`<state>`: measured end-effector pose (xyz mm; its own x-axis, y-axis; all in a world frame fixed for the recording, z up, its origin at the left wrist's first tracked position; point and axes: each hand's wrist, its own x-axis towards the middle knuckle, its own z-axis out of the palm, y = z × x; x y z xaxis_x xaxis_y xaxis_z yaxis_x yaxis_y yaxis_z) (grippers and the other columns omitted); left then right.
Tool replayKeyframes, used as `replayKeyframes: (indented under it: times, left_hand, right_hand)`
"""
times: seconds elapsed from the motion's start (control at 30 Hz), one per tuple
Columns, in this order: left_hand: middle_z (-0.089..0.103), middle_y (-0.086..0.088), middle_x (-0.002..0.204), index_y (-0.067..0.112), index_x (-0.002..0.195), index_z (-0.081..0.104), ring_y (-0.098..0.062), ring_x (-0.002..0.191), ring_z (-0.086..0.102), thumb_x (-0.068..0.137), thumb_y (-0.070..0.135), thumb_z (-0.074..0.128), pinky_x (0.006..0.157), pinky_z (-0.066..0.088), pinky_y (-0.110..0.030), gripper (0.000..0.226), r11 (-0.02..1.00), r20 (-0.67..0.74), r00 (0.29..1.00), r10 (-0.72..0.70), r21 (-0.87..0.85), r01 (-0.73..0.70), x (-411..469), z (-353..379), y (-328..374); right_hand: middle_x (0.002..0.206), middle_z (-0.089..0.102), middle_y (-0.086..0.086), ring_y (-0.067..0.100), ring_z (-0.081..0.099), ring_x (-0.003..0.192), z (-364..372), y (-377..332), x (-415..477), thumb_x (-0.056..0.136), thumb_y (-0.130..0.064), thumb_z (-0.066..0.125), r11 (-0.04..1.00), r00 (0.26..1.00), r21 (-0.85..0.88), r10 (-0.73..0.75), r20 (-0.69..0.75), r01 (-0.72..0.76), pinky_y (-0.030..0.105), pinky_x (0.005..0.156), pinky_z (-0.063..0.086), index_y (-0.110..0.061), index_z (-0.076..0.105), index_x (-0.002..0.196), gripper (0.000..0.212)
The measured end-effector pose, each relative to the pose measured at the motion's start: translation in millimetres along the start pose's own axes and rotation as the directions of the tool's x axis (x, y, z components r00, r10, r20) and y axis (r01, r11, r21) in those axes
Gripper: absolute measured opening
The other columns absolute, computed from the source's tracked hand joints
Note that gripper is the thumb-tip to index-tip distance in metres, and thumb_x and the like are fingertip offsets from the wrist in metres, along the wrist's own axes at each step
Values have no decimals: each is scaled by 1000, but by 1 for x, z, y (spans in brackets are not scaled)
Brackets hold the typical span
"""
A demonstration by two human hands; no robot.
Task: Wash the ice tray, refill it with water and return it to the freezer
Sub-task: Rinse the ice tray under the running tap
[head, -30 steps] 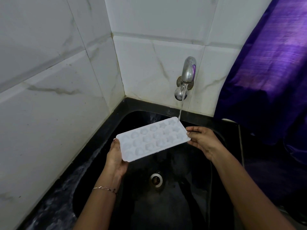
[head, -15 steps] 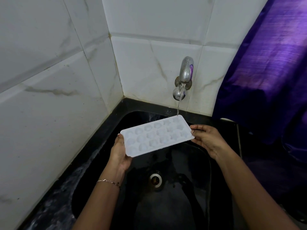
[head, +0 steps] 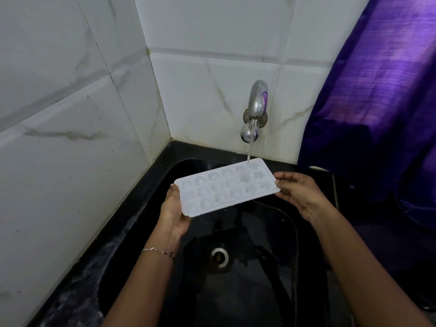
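White marbled tiles point(head: 212, 90) back a black sink point(head: 203, 152), above which left hand point(head: 173, 208) and right hand point(head: 299, 192) each grip one end of the white plastic shaped-cell ice tray point(head: 226, 187) under the steel tap point(head: 257, 100) and its thin stream point(head: 250, 147), seemingly refilling; next, shift it so other cells fill

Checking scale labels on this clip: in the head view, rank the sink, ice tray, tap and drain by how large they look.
Largest to smallest, as they look in the head view:
1. sink
2. ice tray
3. tap
4. drain
The tap and the drain look close in size. The tap is taller, but it sits farther from the camera, so that order is unsure.
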<state>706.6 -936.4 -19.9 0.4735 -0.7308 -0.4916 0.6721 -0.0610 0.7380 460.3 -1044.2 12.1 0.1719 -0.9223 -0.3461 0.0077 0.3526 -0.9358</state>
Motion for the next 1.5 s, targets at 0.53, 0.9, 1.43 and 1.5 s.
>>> replayKeyframes:
  times: [0.53,0.9,1.43,1.5]
  left_hand:
    - [68,-9,116,15,130,51,-29,97,69,105,39,29,68,59,-43,41,999,55,997,-45,17,44,11,27,-6]
    - [65,-11,122,14,131,51,-28,96,68,105,38,28,64,57,-41,42,997,81,995,-66,40,63,16,40,-6]
    - [66,-9,116,14,129,50,-26,88,68,106,38,27,59,59,-38,41,991,127,987,-94,111,80,21,64,-9]
    - [67,-9,113,13,129,50,-26,87,68,106,38,27,59,59,-38,41,990,130,986,-100,113,86,21,65,-10]
  right_hand:
    - [90,69,8,13,68,81,-22,-5,1,90,3,60,1000,998,27,-15,-64,16,18,61,54,-7,65,96,12]
    - [95,69,9,15,68,86,-33,-6,-2,90,2,61,999,995,51,-10,-100,15,18,61,54,-8,65,95,12]
    - [89,69,6,8,69,73,-48,-12,-11,90,3,59,994,991,101,-17,-133,30,15,57,53,-8,64,94,13]
    - [90,69,6,10,68,77,-49,-12,-12,90,3,58,994,991,101,-17,-133,31,16,58,54,-8,64,94,13]
